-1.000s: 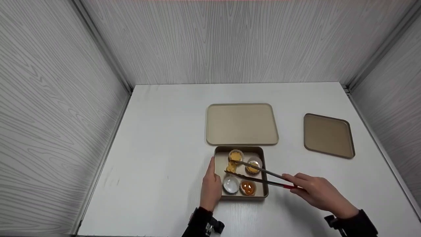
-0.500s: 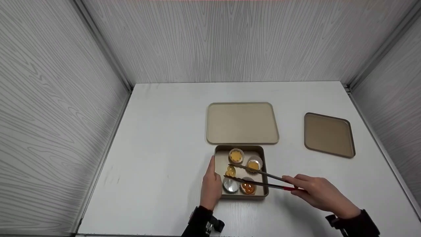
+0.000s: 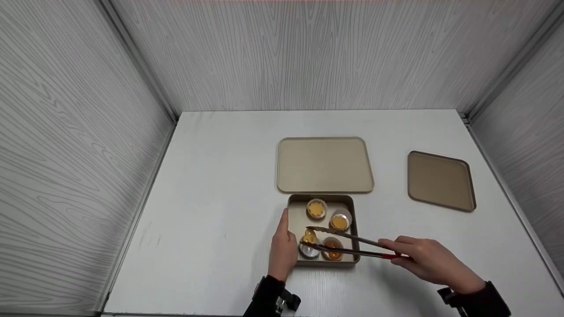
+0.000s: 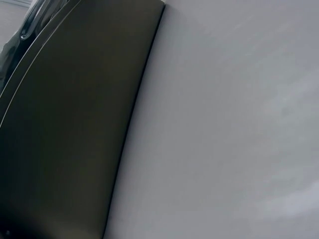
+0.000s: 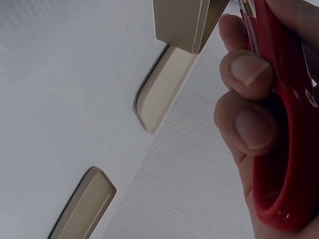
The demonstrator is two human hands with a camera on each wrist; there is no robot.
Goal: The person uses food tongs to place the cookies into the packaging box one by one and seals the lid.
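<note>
Red-handled tongs (image 3: 352, 245) sat pinched in the right hand (image 3: 423, 259), fingers curled round the grip, and the wrist view showed those fingers (image 5: 246, 69) pressed tight against the red handle. Steel tips reached left over the small tan box (image 3: 348, 200), down at its near-left corner, closing on a yellow tart (image 3: 309, 238) right above a silver foil cup (image 3: 309, 252). Whether the tart sat in the cup or hung just over it, I could not tell from the head view.

Left hand (image 3: 282, 248) lay flat along the box's left wall, fingers straight, thumb up by the rim, bracing it. Its wrist camera showed only a dark surface and pale table, so the fingers themselves were hidden there.

Inside the box, three more tarts: one in a foil cup at the far left (image 3: 316, 208), one at the far right (image 3: 339, 221), and an orange-glazed one (image 3: 332, 251) at the near right, partly under the tongs.

Beyond the box, just past its far edge, lay a large beige tray (image 3: 325, 165). Well off to the right lay a smaller brown tray (image 3: 440, 180). All of it rested on the white table (image 3: 220, 185), grey wood-grain walls (image 3: 66, 132) around.
</note>
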